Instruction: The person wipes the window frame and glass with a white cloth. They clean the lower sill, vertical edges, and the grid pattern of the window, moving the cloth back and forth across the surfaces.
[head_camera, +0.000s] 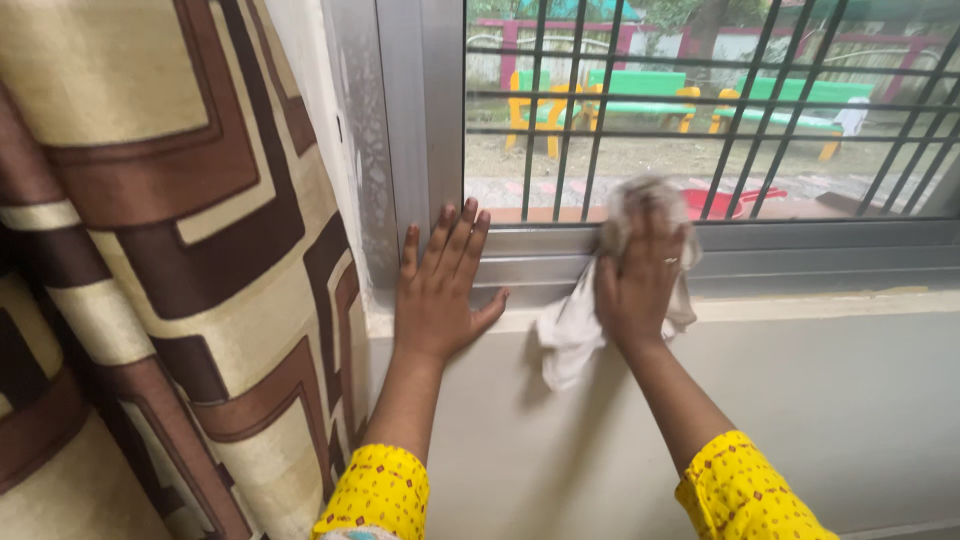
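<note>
My left hand (440, 285) lies flat, fingers spread, against the lower left corner of the grey metal window frame (800, 250) and the sill. My right hand (640, 275) presses a crumpled white cloth (572, 335) against the bottom rail of the frame and the lower edge of the glass; part of the cloth hangs down over the sill. A ring shows on one finger of the right hand. Both sleeves are yellow with a dotted pattern.
A beige and brown patterned curtain (150, 260) hangs at the left, close to my left arm. Dark bars (760, 110) run behind the glass; outside are green and yellow benches (640, 95). A pale wall (830, 410) lies below the sill.
</note>
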